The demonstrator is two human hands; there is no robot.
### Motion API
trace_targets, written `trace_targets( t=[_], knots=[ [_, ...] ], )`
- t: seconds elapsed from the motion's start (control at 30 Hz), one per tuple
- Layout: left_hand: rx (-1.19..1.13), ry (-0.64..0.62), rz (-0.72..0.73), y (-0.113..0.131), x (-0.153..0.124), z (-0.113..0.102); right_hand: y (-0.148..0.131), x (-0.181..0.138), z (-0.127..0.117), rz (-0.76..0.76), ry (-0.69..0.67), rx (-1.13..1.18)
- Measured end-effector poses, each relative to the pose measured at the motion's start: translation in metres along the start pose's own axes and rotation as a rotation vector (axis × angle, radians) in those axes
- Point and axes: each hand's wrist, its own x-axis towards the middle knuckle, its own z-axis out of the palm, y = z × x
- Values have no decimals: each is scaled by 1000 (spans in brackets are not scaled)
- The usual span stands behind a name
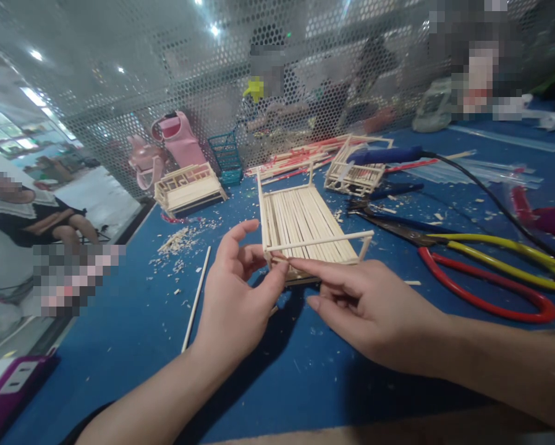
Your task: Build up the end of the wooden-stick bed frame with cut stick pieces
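A small bench-like frame of pale wooden sticks (305,216) stands in front of me, with a slatted seat and a rail along its near side. My left hand (245,284) grips its near left corner between thumb and fingers. The index finger of my right hand (370,303) points at that same corner, touching near my left thumb, and its other fingers are curled; whether it pinches anything is hidden. A loose wooden stick (196,300) lies left of my left hand. To the right rest large scissors with red and yellow handles (486,259).
Two more stick models (189,190) (357,170) stand behind. A glue gun with a blue body (389,154) trails a black cable. Wood scraps (178,241), red-wrapped sticks (296,154) and clear glue sticks (481,173) lie about. A perforated metal screen (180,74) closes the back; a person (31,213) sits left.
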Motion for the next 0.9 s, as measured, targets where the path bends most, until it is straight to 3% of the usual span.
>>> trace_targets(
  t=[0.23,0.47,0.63,0.73,0.9],
  knots=[
    [1,3,-14,2,0,0,-3,1,0,65,177,1],
    [11,5,-17,2,0,-1,-6,0,-1,50,239,54],
    [24,12,-25,3,0,0,-8,-10,-5,-154,391,30],
    [32,6,-21,2,0,0,-7,-12,-4,-246,377,-7],
    [21,-15,-12,1,0,-2,-3,-7,-1,-216,299,-80]
  ],
)
